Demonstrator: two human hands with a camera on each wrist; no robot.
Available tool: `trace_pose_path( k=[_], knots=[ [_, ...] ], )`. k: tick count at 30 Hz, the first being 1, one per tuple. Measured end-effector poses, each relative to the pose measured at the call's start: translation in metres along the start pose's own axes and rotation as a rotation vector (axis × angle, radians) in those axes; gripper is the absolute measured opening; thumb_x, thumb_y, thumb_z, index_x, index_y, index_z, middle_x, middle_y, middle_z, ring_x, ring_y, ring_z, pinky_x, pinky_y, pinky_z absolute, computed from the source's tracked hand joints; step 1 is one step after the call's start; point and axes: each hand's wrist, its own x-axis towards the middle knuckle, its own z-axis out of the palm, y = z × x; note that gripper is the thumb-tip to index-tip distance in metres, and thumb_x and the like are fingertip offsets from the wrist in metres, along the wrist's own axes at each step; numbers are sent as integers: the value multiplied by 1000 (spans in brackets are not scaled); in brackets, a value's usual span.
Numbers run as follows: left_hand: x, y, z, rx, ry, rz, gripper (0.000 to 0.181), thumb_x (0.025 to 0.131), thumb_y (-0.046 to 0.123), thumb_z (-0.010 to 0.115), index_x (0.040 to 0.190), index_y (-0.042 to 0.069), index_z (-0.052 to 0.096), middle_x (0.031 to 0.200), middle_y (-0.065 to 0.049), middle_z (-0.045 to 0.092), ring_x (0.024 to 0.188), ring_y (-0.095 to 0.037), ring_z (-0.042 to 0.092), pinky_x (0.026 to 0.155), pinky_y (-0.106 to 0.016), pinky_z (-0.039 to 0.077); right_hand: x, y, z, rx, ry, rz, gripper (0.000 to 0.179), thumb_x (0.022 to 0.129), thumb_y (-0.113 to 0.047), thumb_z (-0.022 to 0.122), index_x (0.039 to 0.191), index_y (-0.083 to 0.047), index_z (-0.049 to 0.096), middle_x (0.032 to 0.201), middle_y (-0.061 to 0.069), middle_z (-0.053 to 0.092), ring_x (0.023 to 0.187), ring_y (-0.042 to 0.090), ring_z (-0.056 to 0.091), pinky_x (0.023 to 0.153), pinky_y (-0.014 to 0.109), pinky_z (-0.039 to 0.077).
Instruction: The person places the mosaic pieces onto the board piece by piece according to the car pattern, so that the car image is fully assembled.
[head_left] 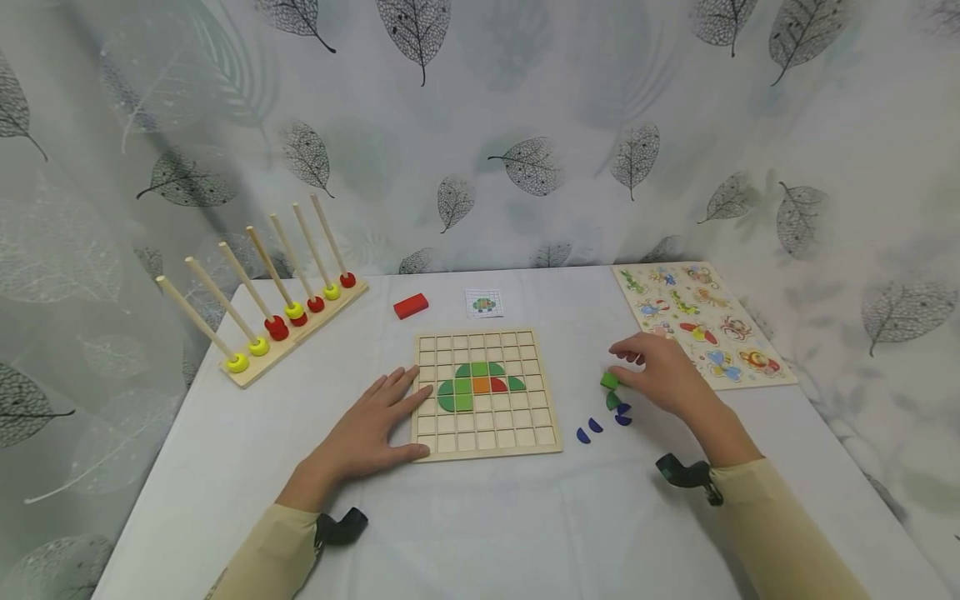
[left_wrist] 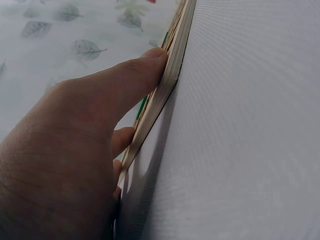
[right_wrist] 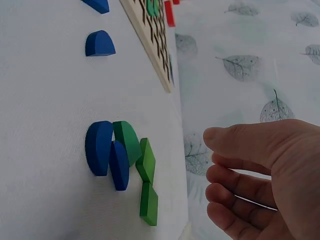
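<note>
A square wooden grid board (head_left: 517, 437) lies flat, with green, orange and red tiles filling some cells near its middle. My left hand (head_left: 367, 437) rests at the board's left edge, fingers extended onto the rim and thumb at the near corner. In the left wrist view the thumb (left_wrist: 142, 70) lies along the board's side (left_wrist: 172, 65). My right hand (head_left: 663, 375) hovers beside two light green square tiles (right_wrist: 146, 162), fingers loosely bent around nothing. Next to those tiles are a dark green rounded piece (right_wrist: 127, 142) and several blue half-round pieces (right_wrist: 98, 149).
A peg stand (head_left: 300, 329) with red and yellow beads stands at the back left. Behind the board lie a red block (head_left: 411, 306) and a small picture card (head_left: 484, 303). An insect picture board (head_left: 690, 308) lies at the back right, beyond the right hand.
</note>
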Motion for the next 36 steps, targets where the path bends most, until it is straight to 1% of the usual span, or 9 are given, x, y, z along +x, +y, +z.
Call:
trace_pose_path(
  k=[6, 12, 16, 27, 32, 36],
  knots=[
    [0, 0, 1, 2, 1, -1, 95, 92, 74, 67, 169, 23, 43, 180, -6, 22, 166, -30, 15, 133, -49, 16, -2, 8, 2, 15, -27, 19, 31, 97, -16, 83, 124, -1, 79, 112, 13, 76, 103, 33, 65, 89, 52, 58],
    [0, 0, 0, -2, 1, 4, 95, 92, 73, 67, 169, 23, 43, 179, -8, 23, 165, -31, 16, 133, -49, 16, -4, 16, 10, 20, -86, 65, 30, 97, -18, 84, 123, -3, 79, 108, 7, 76, 99, 28, 65, 88, 48, 57],
    [0, 0, 0, 1, -2, 5, 95, 93, 73, 67, 169, 23, 42, 179, -7, 22, 166, -30, 15, 133, -49, 16, -4, 19, 14, 18, -112, 84, 29, 96, -19, 85, 121, -4, 80, 107, 5, 75, 97, 27, 65, 87, 49, 57],
    [-1, 0, 0, 5, -6, -2, 94, 93, 72, 67, 169, 24, 43, 180, -6, 22, 166, -29, 15, 133, -48, 15, 3, 20, 19, -47, -121, 32, 21, 96, -16, 85, 114, -6, 83, 106, 5, 74, 93, 24, 65, 85, 48, 58],
    [-1, 0, 0, 4, -8, -5, 94, 93, 73, 67, 169, 24, 42, 180, -6, 21, 166, -29, 14, 133, -48, 15, 4, 18, 20, -39, -138, 39, 20, 96, -19, 84, 112, -7, 84, 105, 3, 74, 93, 23, 65, 86, 48, 58],
    [-1, 0, 0, 6, -9, -3, 95, 93, 73, 67, 170, 24, 42, 180, -6, 20, 166, -29, 14, 133, -48, 15, 4, 16, 22, -33, -142, 31, 21, 96, -19, 84, 114, -7, 83, 106, 3, 74, 97, 24, 66, 90, 51, 59]
  ],
)
